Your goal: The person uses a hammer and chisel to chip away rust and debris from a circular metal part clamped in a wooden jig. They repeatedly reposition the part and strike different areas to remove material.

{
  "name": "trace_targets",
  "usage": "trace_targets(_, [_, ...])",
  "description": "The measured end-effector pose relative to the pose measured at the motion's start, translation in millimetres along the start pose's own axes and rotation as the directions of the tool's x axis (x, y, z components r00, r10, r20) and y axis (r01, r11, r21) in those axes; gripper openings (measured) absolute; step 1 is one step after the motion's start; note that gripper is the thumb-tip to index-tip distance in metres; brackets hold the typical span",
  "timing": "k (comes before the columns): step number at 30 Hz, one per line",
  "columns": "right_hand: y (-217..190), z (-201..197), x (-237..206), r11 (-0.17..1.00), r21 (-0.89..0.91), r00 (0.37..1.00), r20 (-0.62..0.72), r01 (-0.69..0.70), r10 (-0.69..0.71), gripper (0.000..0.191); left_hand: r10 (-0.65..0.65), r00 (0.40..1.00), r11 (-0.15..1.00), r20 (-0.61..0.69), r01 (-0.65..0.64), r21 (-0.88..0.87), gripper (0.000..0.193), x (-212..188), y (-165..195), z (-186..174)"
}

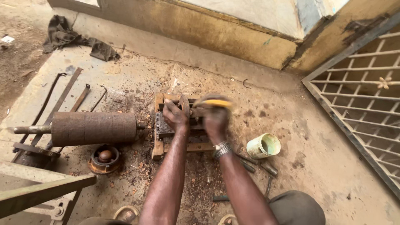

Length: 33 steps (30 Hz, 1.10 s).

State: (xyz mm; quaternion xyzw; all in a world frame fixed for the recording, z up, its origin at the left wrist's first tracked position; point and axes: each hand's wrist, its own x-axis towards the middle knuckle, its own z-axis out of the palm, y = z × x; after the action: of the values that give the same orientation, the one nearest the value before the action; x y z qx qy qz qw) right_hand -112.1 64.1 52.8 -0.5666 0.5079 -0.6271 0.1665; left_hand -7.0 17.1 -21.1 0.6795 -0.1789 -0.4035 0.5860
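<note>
The left hand (175, 115) wraps its fingers around a rusty part on the wooden frame (158, 143). The right hand (215, 120) grips a blurry yellow tool (213, 103). A pale green cup (263, 146) lies nearby.

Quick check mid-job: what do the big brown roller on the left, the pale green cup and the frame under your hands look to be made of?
The big brown cylindrical roller looks like rusted iron or steel: rough, matte brown skin, with a greyer bare shaft end. The pale green cup seems plastic: smooth, thin-walled, soiled. The rectangular frame under the left hand and right hand looks like worn wood: tan, grainy boards.
</note>
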Motion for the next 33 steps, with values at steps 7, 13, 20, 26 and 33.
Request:
trace_targets(7, [-4, 5, -1, 0.985, 0.129, 0.994, 0.007, 0.11, -0.112, 0.014, 0.095, 0.995, 0.995, -0.006, -0.095, -0.003, 0.065, 2, -5, 5])
trace_targets(13, [-8, 2, -6, 0.997, 0.031, 0.998, 0.013, 0.068, -0.068, 0.016, 0.105, 0.994, 0.994, -0.032, -0.106, -0.021, 0.067, 6, -13, 8])
trace_targets(20, [4, 1, -12, 0.977, -0.146, 0.986, 0.089, 0.156, -0.144, 0.01, 0.144, 0.988, 0.99, -0.063, -0.143, 0.013, 0.065, 9, -19, 13])
trace_targets(26, [8, 3, -16, 0.97, -0.213, 0.99, 0.109, 0.116, -0.094, 0.018, 0.103, 0.995, 0.993, 0.002, -0.103, 0.05, 0.068, 8, -18, 11])
trace_targets(33, [6, 5, -20, 0.995, 0.056, 0.996, -0.032, 0.084, -0.082, 0.015, 0.042, 0.998, 0.998, -0.038, -0.04, 0.051, 0.072, 12, -25, 17])
